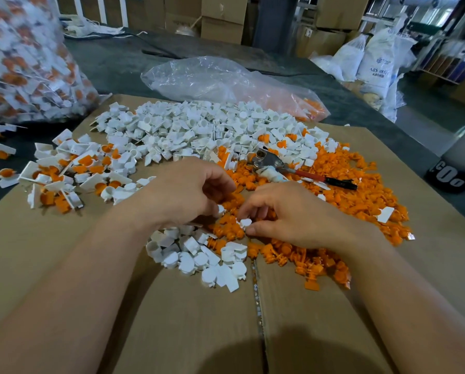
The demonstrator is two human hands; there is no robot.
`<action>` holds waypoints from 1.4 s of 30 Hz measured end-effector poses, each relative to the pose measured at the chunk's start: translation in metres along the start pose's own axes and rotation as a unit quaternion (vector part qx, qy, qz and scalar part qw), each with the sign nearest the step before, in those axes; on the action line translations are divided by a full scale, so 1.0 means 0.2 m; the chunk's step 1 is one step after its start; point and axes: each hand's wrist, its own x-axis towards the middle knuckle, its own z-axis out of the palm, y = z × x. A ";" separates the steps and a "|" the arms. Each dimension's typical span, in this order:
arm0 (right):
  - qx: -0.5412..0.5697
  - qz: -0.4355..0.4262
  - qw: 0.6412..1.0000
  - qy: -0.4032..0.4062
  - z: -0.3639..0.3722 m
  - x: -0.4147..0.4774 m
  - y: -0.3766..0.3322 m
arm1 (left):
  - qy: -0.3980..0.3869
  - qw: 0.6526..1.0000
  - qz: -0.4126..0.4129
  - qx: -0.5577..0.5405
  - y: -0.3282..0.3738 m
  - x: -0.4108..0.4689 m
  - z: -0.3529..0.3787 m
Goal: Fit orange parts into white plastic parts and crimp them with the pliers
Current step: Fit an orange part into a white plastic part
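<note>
My right hand (pixel 288 220) pinches a white part (pixel 245 222) between thumb and forefinger, just above the orange parts (pixel 333 201) heaped on the cardboard (pixel 188 319). My left hand (pixel 188 193) curls its fingers down close beside it, over the same heap; I cannot tell whether it grips anything. The pliers (pixel 277 164) lie beyond both hands, where the orange heap meets the white parts (pixel 188 128).
</note>
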 end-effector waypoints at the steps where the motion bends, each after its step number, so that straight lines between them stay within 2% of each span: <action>1: 0.003 0.002 1.000 0.006 0.00 0.00 0.00 | 0.010 1.000 0.005 0.007 0.01 0.00 0.01; 7: 0.018 0.010 0.998 0.051 -0.01 0.00 0.01 | 0.075 0.997 0.023 -0.013 0.02 0.00 0.02; 14: 0.037 0.032 0.993 0.107 -0.02 -0.01 0.02 | 0.089 0.995 0.032 0.045 0.01 0.02 0.05; 19: 0.094 0.028 0.986 0.134 -0.01 0.00 0.02 | 0.087 0.995 0.052 -0.005 0.03 0.01 0.06; 24: 0.136 0.019 0.985 0.108 0.00 0.00 -0.01 | 0.087 0.993 0.076 -0.034 0.04 0.00 0.06; 27: 0.170 0.014 0.974 0.147 0.00 0.00 -0.02 | 0.086 0.991 0.087 -0.048 0.05 0.00 0.07; 31: 0.222 0.014 0.954 0.200 -0.01 0.00 -0.02 | 0.121 0.984 0.088 -0.093 0.06 -0.01 0.07; 38: 0.224 0.019 0.952 0.210 0.00 0.01 -0.01 | 0.147 0.975 0.082 -0.144 0.07 -0.01 0.06; 42: 0.210 0.022 0.954 0.211 0.01 0.01 0.00 | 0.131 0.974 0.077 -0.169 0.08 -0.01 0.05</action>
